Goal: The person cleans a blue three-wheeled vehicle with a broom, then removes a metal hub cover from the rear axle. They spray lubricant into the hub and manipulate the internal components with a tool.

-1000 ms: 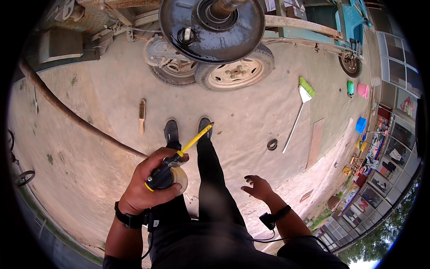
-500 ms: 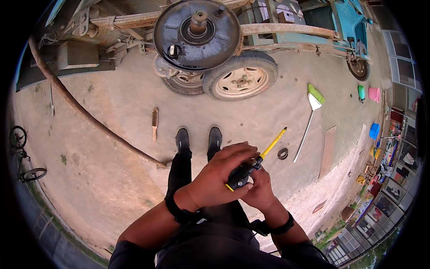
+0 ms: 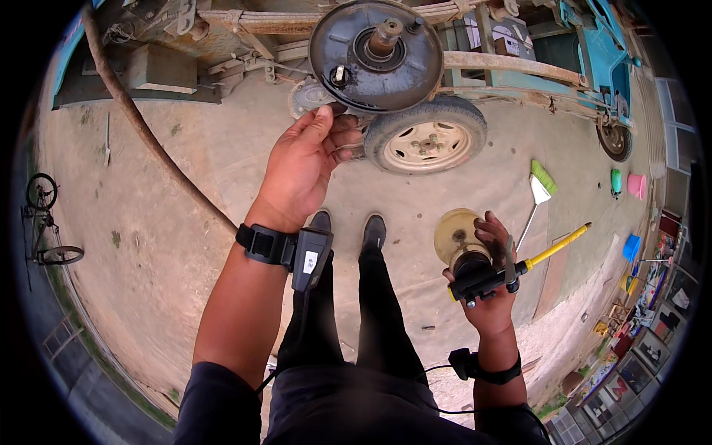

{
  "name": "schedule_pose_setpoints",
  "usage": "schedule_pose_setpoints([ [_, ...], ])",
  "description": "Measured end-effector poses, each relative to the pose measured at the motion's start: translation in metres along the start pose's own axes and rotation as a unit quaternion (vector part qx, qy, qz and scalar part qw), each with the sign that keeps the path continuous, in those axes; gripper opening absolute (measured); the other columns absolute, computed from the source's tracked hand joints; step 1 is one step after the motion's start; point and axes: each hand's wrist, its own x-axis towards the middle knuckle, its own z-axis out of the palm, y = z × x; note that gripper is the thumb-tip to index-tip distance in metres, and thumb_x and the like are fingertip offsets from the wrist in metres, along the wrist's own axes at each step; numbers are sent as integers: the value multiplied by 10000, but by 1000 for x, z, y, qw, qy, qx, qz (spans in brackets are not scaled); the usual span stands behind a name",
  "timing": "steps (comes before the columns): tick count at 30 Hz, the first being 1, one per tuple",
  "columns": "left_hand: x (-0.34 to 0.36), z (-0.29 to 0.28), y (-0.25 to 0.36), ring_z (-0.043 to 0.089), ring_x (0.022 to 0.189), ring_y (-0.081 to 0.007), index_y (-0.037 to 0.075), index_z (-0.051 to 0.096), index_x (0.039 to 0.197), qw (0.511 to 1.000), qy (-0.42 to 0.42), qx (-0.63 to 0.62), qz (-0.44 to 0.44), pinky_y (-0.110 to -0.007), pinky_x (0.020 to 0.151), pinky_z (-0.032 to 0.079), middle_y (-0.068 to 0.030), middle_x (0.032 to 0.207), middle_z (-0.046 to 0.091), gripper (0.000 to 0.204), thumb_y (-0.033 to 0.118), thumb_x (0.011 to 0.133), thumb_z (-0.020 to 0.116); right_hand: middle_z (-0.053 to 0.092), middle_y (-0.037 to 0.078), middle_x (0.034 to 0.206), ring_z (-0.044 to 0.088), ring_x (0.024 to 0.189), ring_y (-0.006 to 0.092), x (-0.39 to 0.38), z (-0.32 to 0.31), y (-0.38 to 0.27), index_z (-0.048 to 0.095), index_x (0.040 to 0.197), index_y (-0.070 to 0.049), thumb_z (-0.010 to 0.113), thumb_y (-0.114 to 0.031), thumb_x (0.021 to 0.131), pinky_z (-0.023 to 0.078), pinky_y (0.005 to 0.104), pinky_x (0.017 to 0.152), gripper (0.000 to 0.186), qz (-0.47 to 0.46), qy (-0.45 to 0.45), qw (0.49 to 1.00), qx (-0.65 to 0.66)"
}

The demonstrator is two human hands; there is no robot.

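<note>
My right hand (image 3: 498, 278) is wrapped round an oil can (image 3: 458, 231) with a black pump head, a metal lever and a long yellow spout pointing up to the right. The can's round, pale yellowish bottom faces away from me. Up ahead, a dark round metal plate (image 3: 377, 87) with a stub axle (image 3: 386, 37) at its centre hangs on the vehicle. At the plate's lower left rim is my left hand (image 3: 308, 152), thumb and fingers closed in a pinch. Something dark shows at the fingertips; I cannot tell whether it is the rim or a separate piece.
A wheel with a cream rim (image 3: 429, 141) stands below the plate. Leaf springs (image 3: 512, 63) run along the blue vehicle. A long wooden pole (image 3: 152, 137) slants across the left. To the right lie a green broom (image 3: 544, 178) and a pink bucket (image 3: 636, 185).
Both hands were together round the oil can. My left hand has let go and reached up to the plate's rim, while my right hand has carried the can to the right.
</note>
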Motion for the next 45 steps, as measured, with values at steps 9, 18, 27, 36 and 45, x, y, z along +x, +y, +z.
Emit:
schedule_pose_setpoints([
  [9,41,6,-20,618,917,-205,85,636,1134,965,-80,-248,-18,-344,787,497,-62,1070,693,284,276,1078,433,502,178,1426,409,1444,382,-1,6,-5,490,1272,-60,918,-154,723,385,516,1179,702,-19,-2,1000,4],
  [18,48,9,-20,593,861,-147,145,651,1115,953,-100,-286,-12,-313,731,446,11,1034,702,240,286,1078,460,561,177,1373,434,1430,392,5,12,-10,519,1271,-49,940,-117,672,418,521,1162,735,-39,-16,999,-6],
  [27,58,10,-19,535,698,-137,86,665,1043,934,-168,-313,-27,-301,617,417,-21,900,691,259,262,1023,476,567,185,1361,453,1414,395,9,9,-12,524,1235,-38,946,-148,678,425,523,1153,707,-27,-13,999,-19],
  [36,61,6,-22,582,769,-143,110,660,1029,933,-135,-331,-33,-308,654,434,-9,923,709,217,214,1032,470,564,185,1353,455,1406,411,9,11,-9,526,1226,-38,942,-205,702,423,544,1153,689,1,-3,999,38],
  [45,59,2,-29,589,818,-142,130,671,1075,933,-130,-335,7,-317,693,441,-6,986,716,134,146,1000,561,567,177,1345,457,1401,422,11,8,-7,541,1236,-45,944,-232,700,435,560,1142,697,-31,-18,999,11],
])
